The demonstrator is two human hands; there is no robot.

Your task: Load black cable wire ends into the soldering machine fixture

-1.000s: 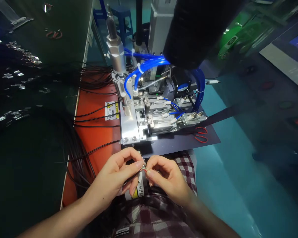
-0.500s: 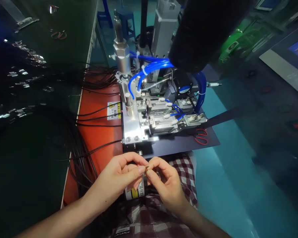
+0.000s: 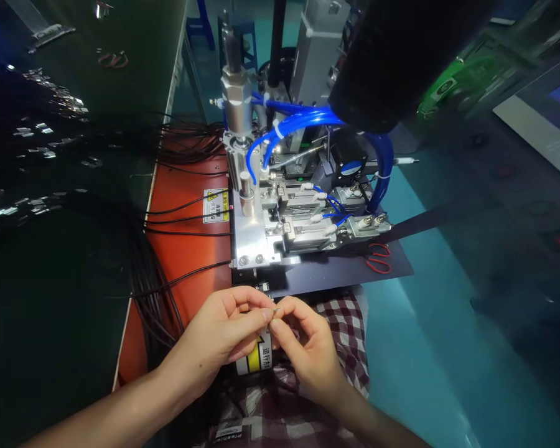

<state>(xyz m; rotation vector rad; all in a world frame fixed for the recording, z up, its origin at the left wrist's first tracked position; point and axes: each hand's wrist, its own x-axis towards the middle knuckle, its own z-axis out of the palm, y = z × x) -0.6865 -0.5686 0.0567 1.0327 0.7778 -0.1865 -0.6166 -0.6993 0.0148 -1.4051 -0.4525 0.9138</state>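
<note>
We see the left hand and the right hand brought together at the fingertips, above the lap and just in front of the pneumatic fixture. Between them lies the thin wire end, pinched by the left thumb and forefinger; the right thumb and forefinger curl up to it, though we cannot tell whether they grip. A second ago we could make out red and pale strands there; now only a short pale piece shows, the fingertips covering the rest. We judge this to be fine handling of individual strands, still in progress, with the fixture and red-handled scissors untouched.
</note>
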